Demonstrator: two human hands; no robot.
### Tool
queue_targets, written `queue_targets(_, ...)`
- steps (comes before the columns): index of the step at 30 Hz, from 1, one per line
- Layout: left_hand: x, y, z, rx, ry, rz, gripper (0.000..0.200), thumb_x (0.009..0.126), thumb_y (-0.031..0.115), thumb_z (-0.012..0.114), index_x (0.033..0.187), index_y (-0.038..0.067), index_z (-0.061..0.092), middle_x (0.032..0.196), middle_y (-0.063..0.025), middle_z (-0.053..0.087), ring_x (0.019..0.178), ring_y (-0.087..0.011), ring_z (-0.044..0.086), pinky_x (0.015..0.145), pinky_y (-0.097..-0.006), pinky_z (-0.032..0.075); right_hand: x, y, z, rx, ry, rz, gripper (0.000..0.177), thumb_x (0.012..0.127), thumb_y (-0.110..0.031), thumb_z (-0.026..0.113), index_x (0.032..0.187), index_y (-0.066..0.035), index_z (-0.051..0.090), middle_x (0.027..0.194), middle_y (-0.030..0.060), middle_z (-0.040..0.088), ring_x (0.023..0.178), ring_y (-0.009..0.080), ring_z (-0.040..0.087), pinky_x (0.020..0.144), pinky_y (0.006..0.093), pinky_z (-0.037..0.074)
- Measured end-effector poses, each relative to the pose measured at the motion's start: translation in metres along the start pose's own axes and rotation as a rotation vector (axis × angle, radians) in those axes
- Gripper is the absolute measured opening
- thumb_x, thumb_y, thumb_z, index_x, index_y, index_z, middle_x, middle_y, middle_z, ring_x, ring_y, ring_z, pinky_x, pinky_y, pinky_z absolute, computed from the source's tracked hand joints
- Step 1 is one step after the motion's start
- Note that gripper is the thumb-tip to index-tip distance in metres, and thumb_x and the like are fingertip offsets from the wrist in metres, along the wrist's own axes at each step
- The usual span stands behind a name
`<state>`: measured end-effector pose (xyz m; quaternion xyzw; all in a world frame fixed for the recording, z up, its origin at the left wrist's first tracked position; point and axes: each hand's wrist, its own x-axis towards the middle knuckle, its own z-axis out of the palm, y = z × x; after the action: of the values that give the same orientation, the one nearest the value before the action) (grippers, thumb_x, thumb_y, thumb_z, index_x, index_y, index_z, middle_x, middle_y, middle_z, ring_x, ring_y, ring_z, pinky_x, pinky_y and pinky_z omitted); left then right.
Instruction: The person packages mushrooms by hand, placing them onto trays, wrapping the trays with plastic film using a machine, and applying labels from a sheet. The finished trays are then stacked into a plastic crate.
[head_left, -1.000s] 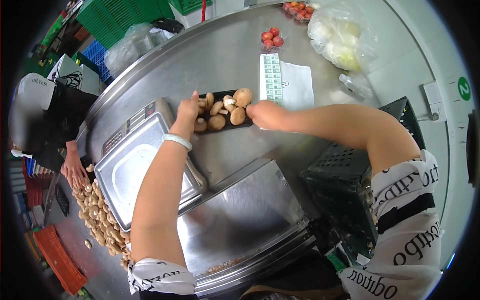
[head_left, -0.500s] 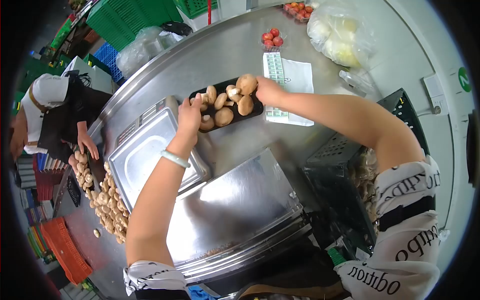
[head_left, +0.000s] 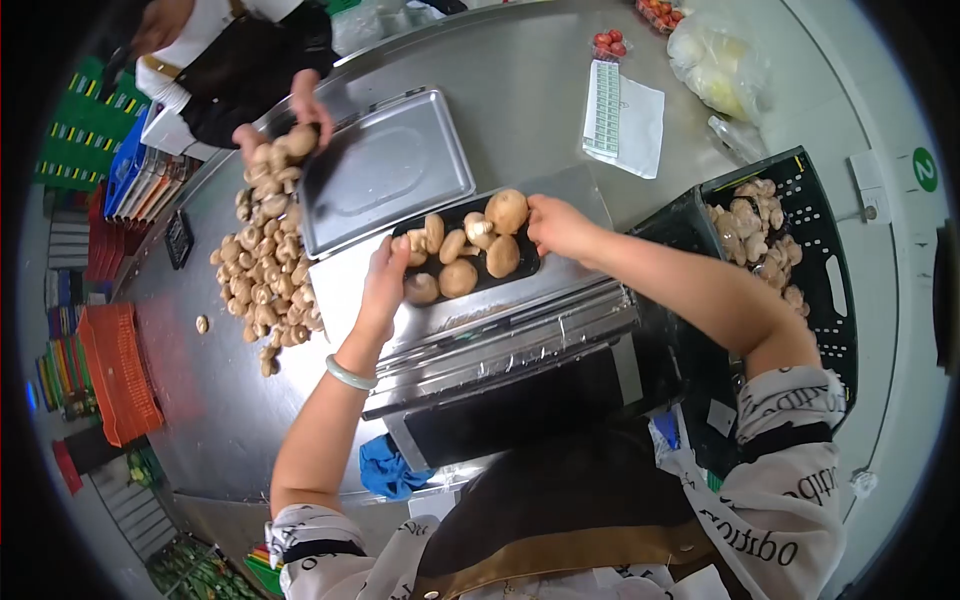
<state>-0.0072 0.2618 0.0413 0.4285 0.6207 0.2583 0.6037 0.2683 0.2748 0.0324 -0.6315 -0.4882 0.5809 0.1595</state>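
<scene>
A black tray [head_left: 527, 264] of brown-capped mushrooms [head_left: 458, 279] is held between my two hands. My left hand [head_left: 383, 285] grips its left end, fingers bent over the rim. At the opposite end, my right hand [head_left: 562, 230] pinches the corner, close beside the largest cap. Under the tray lies the metal top of a wrapping machine [head_left: 575, 205], whose front edge faces me. Just beyond, the steel platform of a scale [head_left: 390, 165] borders the tray's far side.
Loose mushrooms [head_left: 265, 285] are heaped on the steel table [head_left: 215, 375] at left. Across it, a co-worker's hands [head_left: 308, 100] hold more mushrooms. A dark crate [head_left: 835, 330] of bagged mushrooms stands right. Label sheets [head_left: 605, 110], tomatoes [head_left: 609, 43] and a plastic bag [head_left: 715, 65] lie farther back.
Both hands have brought the mushroom tray toward me, from beside the scale to over the wrapping machine's top. My view has shifted, and the co-worker's hands have lifted mushrooms.
</scene>
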Motion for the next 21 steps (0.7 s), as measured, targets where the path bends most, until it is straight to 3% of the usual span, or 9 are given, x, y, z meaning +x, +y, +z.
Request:
queue_targets(2,-0.01,-0.024,-0.004,0.059,0.106,0.105,0.071,0.096,0.043,0.05,0.144,-0.005,0.027,0.135,-0.0174,0.045,0.125,-0.0238,0.042,0.103,-0.032,0.033,0.0,0.02,0.023,-0.091,0.081,-0.11,0.037,0.08,0.002,0.05,0.117,0.003,0.051,0.085,0.0071,0.054,0.072,0.0182,0.057,0.062,0.0315,0.05)
queue_targets(3,-0.023,-0.017,-0.005,-0.018,0.07,0.019,0.073,0.096,0.042,0.049,0.144,-0.007,0.024,0.142,-0.0198,0.038,0.131,-0.0264,0.036,0.107,-0.0337,0.03,-0.002,0.029,0.031,-0.138,0.121,-0.16,0.037,0.08,0.002,0.05,0.117,0.003,0.051,0.085,0.007,0.054,0.071,0.0182,0.057,0.061,0.0315,0.05)
queue_targets(7,-0.044,-0.028,-0.007,-0.039,0.063,0.049,0.073,0.096,0.042,0.049,0.143,-0.008,0.025,0.143,-0.0213,0.037,0.132,-0.026,0.035,0.108,-0.0345,0.029,-0.02,0.04,0.046,-0.064,0.16,-0.198,0.041,0.079,0.004,0.049,0.12,0.002,0.051,0.083,0.008,0.055,0.07,0.0186,0.057,0.062,0.0317,0.049)
queue_targets(10,-0.039,-0.052,-0.016,-0.012,0.067,0.131,0.06,0.096,0.042,0.051,0.14,0.003,0.042,0.115,-0.0091,0.06,0.1,-0.0172,0.057,0.085,-0.0288,0.045,-0.03,0.042,0.044,-0.12,0.183,-0.243,0.04,0.08,-0.001,0.053,0.12,-0.001,0.05,0.094,0.015,0.062,0.086,0.031,0.061,0.076,0.0392,0.047)
queue_targets(11,-0.048,-0.05,-0.025,-0.091,-0.045,0.104,0.053,0.096,0.036,0.053,0.135,0.002,0.048,0.093,-0.0029,0.061,0.079,-0.0105,0.054,0.071,-0.0242,0.045,-0.039,0.044,0.042,-0.141,0.204,-0.281,0.04,0.08,-0.002,0.053,0.12,-0.001,0.05,0.095,0.0145,0.062,0.087,0.0311,0.06,0.077,0.0395,0.047)
queue_targets(15,-0.089,-0.079,-0.058,0.167,0.338,0.253,0.035,0.092,0.025,0.059,0.116,-0.001,0.059,0.089,-0.0051,0.062,0.079,-0.0116,0.055,0.069,-0.0251,0.045,-0.095,0.062,0.027,-0.304,0.452,-0.543,0.037,0.081,-0.009,0.061,0.117,-0.003,0.054,0.095,0.0117,0.062,0.095,0.0309,0.058,0.083,0.0393,0.047)
queue_targets(18,-0.124,-0.112,-0.082,0.331,0.548,0.216,0.02,0.087,0.016,0.066,0.095,-0.003,0.068,0.08,-0.0102,0.064,0.079,-0.0185,0.06,0.069,-0.0311,0.047,-0.139,0.081,0.02,-0.486,0.6,-0.45,0.025,0.081,-0.02,0.068,0.1,-0.004,0.064,0.091,0.0113,0.061,0.096,0.0292,0.056,0.084,0.0406,0.044)
queue_targets(20,-0.141,-0.129,-0.068,0.754,0.741,0.337,0.021,0.082,0.018,0.071,0.086,-0.002,0.07,0.073,-0.0136,0.064,0.074,-0.0271,0.06,0.07,-0.0376,0.048,-0.148,0.087,0.034,-0.682,0.641,-0.299,0.023,0.079,-0.026,0.07,0.086,-0.004,0.067,0.089,0.0111,0.061,0.094,0.0281,0.056,0.084,0.0419,0.042)
queue_targets(21,-0.142,-0.132,-0.056,0.78,0.729,0.375,0.021,0.078,0.02,0.073,0.081,0.0,0.07,0.075,-0.0143,0.064,0.073,-0.0334,0.057,0.07,-0.0418,0.047,-0.149,0.089,0.044,-0.778,0.657,-0.222,0.025,0.079,-0.029,0.071,0.079,-0.005,0.068,0.088,0.011,0.06,0.093,0.0275,0.056,0.084,0.0425,0.041)
